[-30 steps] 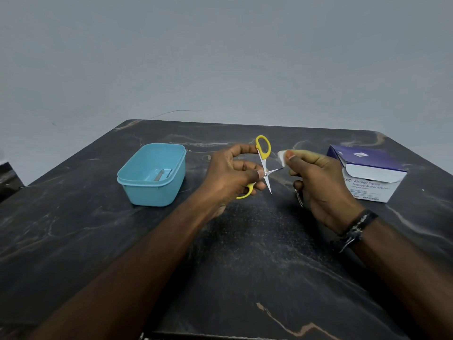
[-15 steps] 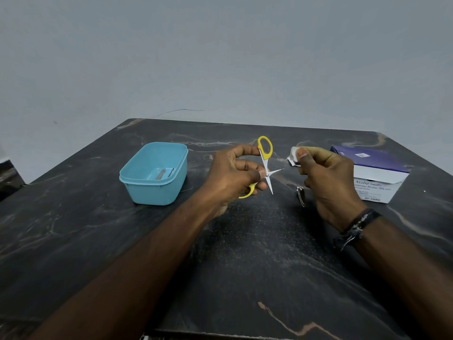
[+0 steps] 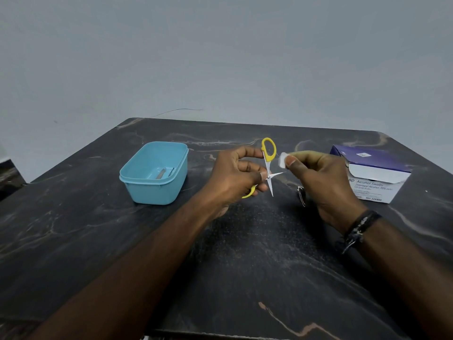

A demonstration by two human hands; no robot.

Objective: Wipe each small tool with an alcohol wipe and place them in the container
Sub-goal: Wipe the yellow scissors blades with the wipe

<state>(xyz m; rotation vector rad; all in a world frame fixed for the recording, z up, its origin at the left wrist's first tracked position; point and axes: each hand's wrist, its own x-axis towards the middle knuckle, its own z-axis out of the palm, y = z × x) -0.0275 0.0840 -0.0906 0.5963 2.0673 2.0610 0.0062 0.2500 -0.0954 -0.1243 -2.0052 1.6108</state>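
The left hand is gripping small scissors — yellow plastic loops, thin steel blades splayed open — while the right hand is pinching a folded white wipe just beside them.

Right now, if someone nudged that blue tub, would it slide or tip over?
Probably slide. The tub looks like thin plastic and holds only a couple of small metal tools, so it is likely light. The table looks smooth, which would let it slip. Its base looks wide for its height, so tipping seems unlikely unless it is pushed high on the rim.
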